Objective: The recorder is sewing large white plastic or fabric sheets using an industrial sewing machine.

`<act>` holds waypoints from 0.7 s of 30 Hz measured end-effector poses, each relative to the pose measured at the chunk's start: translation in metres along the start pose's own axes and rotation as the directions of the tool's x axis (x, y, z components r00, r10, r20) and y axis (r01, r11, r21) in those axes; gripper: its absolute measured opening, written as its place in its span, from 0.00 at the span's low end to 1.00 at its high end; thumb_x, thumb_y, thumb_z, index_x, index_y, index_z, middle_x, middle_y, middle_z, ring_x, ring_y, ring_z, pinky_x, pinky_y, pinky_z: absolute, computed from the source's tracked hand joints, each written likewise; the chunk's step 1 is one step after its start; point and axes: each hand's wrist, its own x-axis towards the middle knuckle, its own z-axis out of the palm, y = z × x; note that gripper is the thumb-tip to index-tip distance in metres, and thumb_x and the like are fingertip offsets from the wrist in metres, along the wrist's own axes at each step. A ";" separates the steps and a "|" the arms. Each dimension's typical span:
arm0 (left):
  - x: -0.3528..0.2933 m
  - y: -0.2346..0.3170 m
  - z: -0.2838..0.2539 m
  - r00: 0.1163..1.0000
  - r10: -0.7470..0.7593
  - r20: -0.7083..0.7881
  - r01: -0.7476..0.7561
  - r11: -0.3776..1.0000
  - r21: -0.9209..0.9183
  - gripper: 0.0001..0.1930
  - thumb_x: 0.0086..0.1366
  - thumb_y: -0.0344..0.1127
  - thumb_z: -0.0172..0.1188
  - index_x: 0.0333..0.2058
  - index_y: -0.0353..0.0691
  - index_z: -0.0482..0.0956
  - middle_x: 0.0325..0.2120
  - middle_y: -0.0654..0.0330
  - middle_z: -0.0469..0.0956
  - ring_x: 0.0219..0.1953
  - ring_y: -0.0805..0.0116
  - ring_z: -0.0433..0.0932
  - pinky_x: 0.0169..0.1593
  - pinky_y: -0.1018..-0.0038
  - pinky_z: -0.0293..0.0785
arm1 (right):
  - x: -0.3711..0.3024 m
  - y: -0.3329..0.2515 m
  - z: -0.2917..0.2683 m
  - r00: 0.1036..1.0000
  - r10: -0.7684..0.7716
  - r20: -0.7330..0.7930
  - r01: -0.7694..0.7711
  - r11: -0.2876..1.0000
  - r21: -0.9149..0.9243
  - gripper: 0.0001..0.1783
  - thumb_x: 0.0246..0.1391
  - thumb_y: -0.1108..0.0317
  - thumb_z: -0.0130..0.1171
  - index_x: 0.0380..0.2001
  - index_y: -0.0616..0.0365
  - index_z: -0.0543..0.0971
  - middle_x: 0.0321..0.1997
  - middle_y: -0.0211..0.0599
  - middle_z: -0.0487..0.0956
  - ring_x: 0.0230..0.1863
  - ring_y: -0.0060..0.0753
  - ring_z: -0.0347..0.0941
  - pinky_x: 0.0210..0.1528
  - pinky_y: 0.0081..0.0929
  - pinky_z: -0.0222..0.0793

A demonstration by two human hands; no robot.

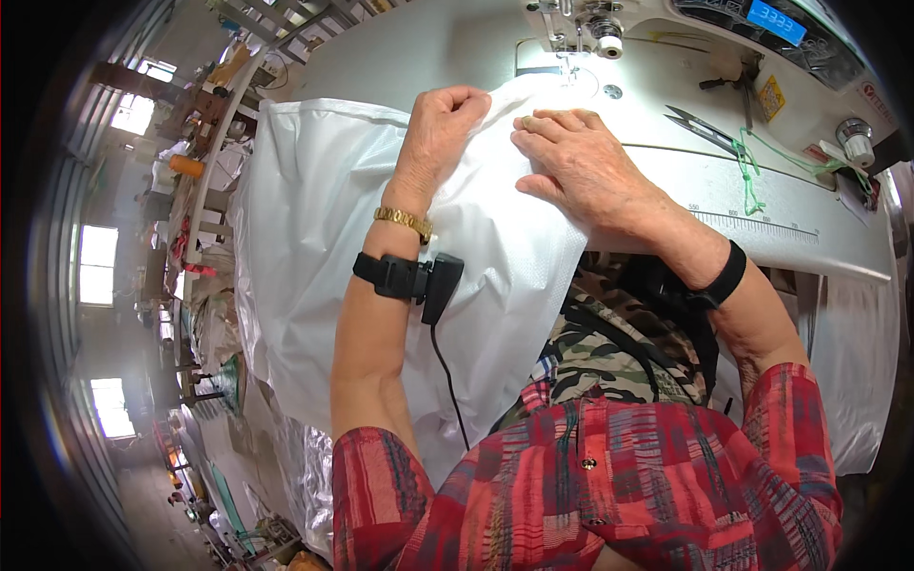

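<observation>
A large sheet of shiny white fabric [324, 200] drapes over the sewing machine's bed and down across my lap. Its upper edge runs up to the needle and presser foot [568, 68] of the sewing machine [647, 24]. My left hand [446, 124] is closed on the fabric's edge, left of the needle and a little nearer to me. Just in front of the needle, my right hand [576, 162] lies flat on the fabric with its fingers stretched out and the thumb apart.
Thread snips [703, 128] with a green cord lie on the bed to the right, near a printed ruler strip [752, 221]. A lit blue display [776, 21] sits on the machine head. Further left is a cluttered workroom with an orange thread cone [187, 167].
</observation>
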 end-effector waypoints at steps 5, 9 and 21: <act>0.002 0.001 -0.002 0.992 -0.108 0.067 0.123 0.953 -0.278 0.12 0.64 0.35 0.60 0.35 0.29 0.82 0.25 0.68 0.76 0.26 0.81 0.70 0.31 0.83 0.68 | 0.000 0.001 0.000 1.000 -0.004 -0.007 0.004 1.000 0.022 0.27 0.57 0.51 0.61 0.52 0.61 0.77 0.59 0.43 0.76 0.64 0.42 0.66 0.66 0.46 0.59; 0.001 0.003 0.001 0.988 -0.136 0.071 0.152 0.934 -0.324 0.10 0.63 0.35 0.62 0.38 0.34 0.82 0.22 0.74 0.72 0.21 0.87 0.62 0.24 0.86 0.58 | 0.000 0.001 0.001 1.000 0.002 0.004 -0.002 1.000 0.004 0.27 0.56 0.51 0.61 0.52 0.61 0.77 0.59 0.43 0.76 0.64 0.42 0.66 0.65 0.45 0.60; 0.006 -0.008 -0.004 0.989 -0.099 0.110 0.137 0.896 -0.423 0.06 0.61 0.33 0.66 0.34 0.37 0.82 0.24 0.73 0.76 0.23 0.86 0.66 0.25 0.87 0.61 | -0.001 -0.001 -0.004 0.999 0.017 0.045 -0.018 1.000 0.025 0.28 0.57 0.51 0.60 0.54 0.59 0.76 0.60 0.42 0.75 0.66 0.41 0.64 0.68 0.44 0.57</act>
